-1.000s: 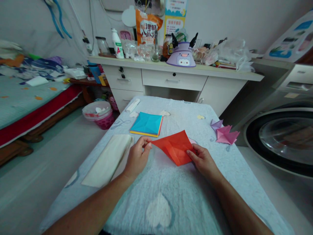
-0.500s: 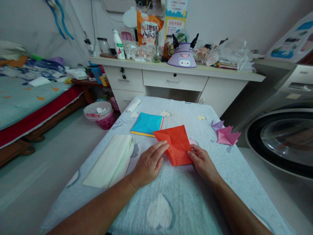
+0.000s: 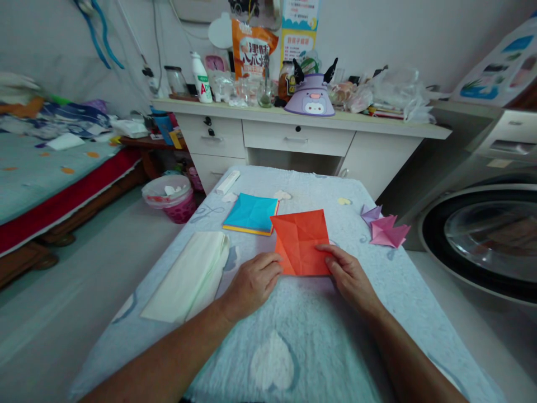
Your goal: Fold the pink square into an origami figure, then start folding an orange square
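A creased sheet of orange-red origami paper (image 3: 302,243) is spread out just above or on the cloth-covered table (image 3: 272,313). My left hand (image 3: 257,278) pinches its left edge near the lower corner. On the opposite edge, my right hand (image 3: 349,275) grips the paper with the fingers over the top and the thumb at the side. Beyond the sheet's left corner lies a stack of coloured paper (image 3: 251,214), blue on top with yellow and red edges below. Folded paper shapes, one pink (image 3: 389,231) and one purple (image 3: 371,214), sit at the right side.
A pale folded packet (image 3: 188,277) lies left of my left arm, and a small white box (image 3: 228,182) near the far left corner. Behind the table stands a white desk (image 3: 298,134) with jars, bags and a purple visor (image 3: 311,101). A washing machine (image 3: 495,224) is at right.
The orange-red paper has turned slightly and lies flatter and squarer to me. My left fingers have moved from over its left part to its edge; my right fingers now reach further over it.
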`<state>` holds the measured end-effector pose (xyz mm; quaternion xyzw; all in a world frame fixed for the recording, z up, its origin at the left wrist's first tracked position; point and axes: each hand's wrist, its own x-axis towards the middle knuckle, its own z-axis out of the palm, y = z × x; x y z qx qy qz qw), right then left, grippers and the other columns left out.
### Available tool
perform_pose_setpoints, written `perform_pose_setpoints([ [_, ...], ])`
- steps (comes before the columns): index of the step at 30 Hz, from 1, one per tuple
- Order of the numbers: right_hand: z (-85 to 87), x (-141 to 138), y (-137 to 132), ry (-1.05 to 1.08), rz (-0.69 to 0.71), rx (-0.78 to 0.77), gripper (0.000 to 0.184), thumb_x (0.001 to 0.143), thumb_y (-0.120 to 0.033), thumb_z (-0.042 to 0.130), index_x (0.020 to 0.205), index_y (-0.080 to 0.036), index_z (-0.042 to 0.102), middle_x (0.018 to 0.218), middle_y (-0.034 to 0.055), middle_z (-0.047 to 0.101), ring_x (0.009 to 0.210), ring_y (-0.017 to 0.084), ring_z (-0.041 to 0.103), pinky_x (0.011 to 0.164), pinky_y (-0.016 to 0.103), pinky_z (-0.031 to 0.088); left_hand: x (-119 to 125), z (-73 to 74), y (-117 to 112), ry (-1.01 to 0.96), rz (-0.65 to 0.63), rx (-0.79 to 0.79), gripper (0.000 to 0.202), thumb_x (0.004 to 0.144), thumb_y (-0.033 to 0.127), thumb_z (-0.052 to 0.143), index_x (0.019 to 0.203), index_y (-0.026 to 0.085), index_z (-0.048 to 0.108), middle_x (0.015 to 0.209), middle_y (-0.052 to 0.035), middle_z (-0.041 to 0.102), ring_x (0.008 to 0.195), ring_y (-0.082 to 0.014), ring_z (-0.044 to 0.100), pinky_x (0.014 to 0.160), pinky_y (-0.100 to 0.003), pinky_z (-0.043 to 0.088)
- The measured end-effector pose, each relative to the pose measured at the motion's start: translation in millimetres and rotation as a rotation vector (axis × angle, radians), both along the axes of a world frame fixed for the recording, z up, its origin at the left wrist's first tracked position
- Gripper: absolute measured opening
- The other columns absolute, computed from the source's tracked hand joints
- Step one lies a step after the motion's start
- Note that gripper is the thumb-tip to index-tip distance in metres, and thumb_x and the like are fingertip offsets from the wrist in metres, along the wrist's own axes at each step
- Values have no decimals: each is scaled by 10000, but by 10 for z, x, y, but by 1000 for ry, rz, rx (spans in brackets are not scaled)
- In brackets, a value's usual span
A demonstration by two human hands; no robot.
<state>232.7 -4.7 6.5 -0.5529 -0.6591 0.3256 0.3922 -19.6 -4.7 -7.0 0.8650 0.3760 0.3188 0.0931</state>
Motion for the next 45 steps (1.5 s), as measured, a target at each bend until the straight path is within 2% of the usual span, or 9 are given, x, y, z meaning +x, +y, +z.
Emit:
perform_pose_setpoints([
  [6,73,137,-23,-244,215,51,630,667,-178,467,1294,-214,521,1293,85,565,1191,286,520,1015,459,405,-12,13,14,-20,40,-3,196,878,83,453,889,192,616,1096,-66,628,997,-168,623,879,-311,528],
  [9,35,128,-12,-337,234,57,731,624,-109,456,1347,-221,472,1312,95,527,1213,264,499,1038,452,390,-29,17,31,-38,61,-44,197,864,69,453,859,193,607,1105,-67,622,1000,-169,623,885,-316,527],
  [14,-46,85,50,-449,172,120,539,743,-137,468,1269,-201,572,1154,111,594,1061,246,564,952,416,446,-46,-15,50,-23,54,-87,187,874,71,446,870,198,583,1124,-63,601,1040,-170,600,915,-319,507],
  [19,-90,103,102,-638,209,280,352,764,-154,485,1001,-216,738,890,88,639,845,238,549,813,426,426,-44,-38,60,46,51,-102,186,859,46,454,874,193,567,1123,-54,584,1053,-169,575,936,-313,487],
  [21,-92,96,97,-709,188,323,299,752,-168,528,932,-240,756,925,89,623,872,249,528,810,436,404,-48,-35,65,76,57,-111,177,852,45,468,867,192,564,1116,-52,583,1054,-177,564,935,-321,481],
  [29,-92,20,30,-806,150,342,365,691,-188,663,1019,-336,721,1278,80,527,1162,350,412,945,544,316,-58,33,74,187,94,-84,153,843,59,511,850,193,584,1089,-52,588,1042,-214,519,921,-362,461],
  [35,-113,5,48,-690,159,484,169,707,-122,611,787,-247,692,1345,55,520,1322,356,327,1078,616,143,-64,56,90,237,107,-75,133,860,78,524,846,183,605,1060,-47,617,988,-215,511,866,-359,461],
  [40,-23,-39,-25,-433,435,340,233,732,-37,490,874,-196,585,1041,90,659,1025,216,586,930,398,434,-90,74,93,259,115,-98,132,870,85,514,845,184,597,952,-33,625,929,-202,505,840,-345,447],
  [45,-2,-63,-71,-350,436,165,259,720,-15,471,888,-203,535,922,51,632,876,186,579,819,327,454,-127,71,106,300,136,-100,110,881,122,524,834,187,598,937,-35,607,920,-204,494,836,-348,435],
])
